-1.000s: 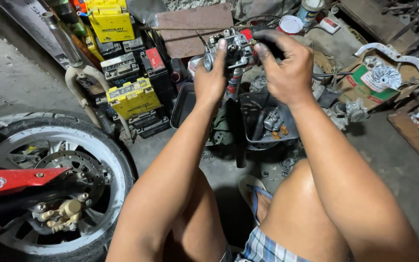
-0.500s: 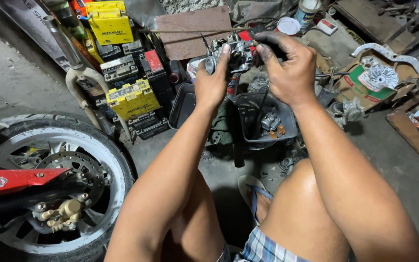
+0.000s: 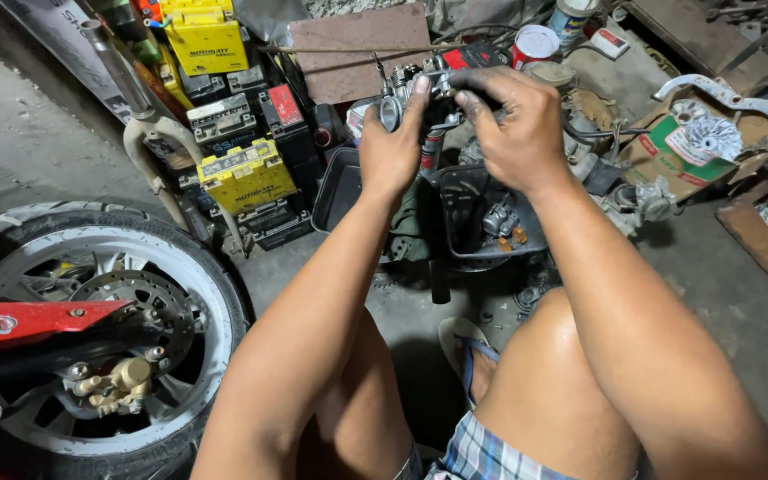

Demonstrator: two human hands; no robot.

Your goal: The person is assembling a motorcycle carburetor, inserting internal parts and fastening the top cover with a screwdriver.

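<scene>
Grey metal carburettor point(image 3: 420, 93) with a round opening sits between both hands, held up above the black plastic tray point(image 3: 482, 222) on the concrete floor. Left hand point(image 3: 391, 147) grips its left side with the thumb pressed on top; right hand point(image 3: 513, 124) closes over its right side, the dirty fingers curled around it. Further left, yellow box-shaped batteries point(image 3: 246, 173) with dark labels stand stacked among black ones. A white tin with red lid point(image 3: 535, 44) stands behind. Green and white cardboard box point(image 3: 682, 151) lies at right. Near the left knee is a motorcycle wheel point(image 3: 100, 329).
</scene>
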